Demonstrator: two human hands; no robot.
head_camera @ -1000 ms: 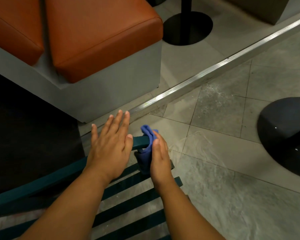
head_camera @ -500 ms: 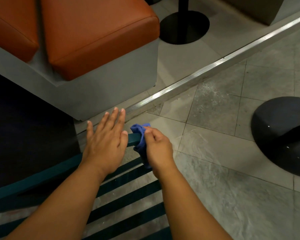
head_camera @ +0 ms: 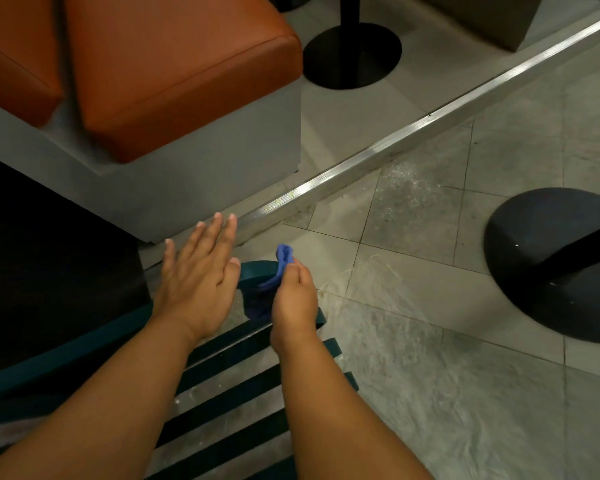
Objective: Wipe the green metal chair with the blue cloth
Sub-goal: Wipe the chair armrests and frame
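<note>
The right hand point(head_camera: 293, 299) is closed around the blue cloth point(head_camera: 274, 285). Its fingers point(head_camera: 300, 271) pinch the cloth tight, and a small blue bit sticks up above them. The rest of the cloth hangs down by the corner of the green chair point(head_camera: 243, 393), touching the top rail point(head_camera: 257, 268) where it bends. The left hand point(head_camera: 196, 285) is flat and open, with the fingers spread out and holding nothing. It sits over the top rail, just beside the cloth, but I cannot tell if the palm is pressing on the metal. The chair is low in the picture, under both arms. Its dark green slats run side by side with gaps between them, and the grey floor point(head_camera: 430, 393) shows through the gaps. The floor is made of big grey tiles with pale scuff marks. A shiny metal strip point(head_camera: 413, 133) runs across the floor at a slant. Beyond it stands a grey box seat with orange cushions point(head_camera: 174, 64) on top. A round black base point(head_camera: 352, 53) with a pole stands further back. Another round black base point(head_camera: 555, 261) sits on the right, well apart from the chair.
</note>
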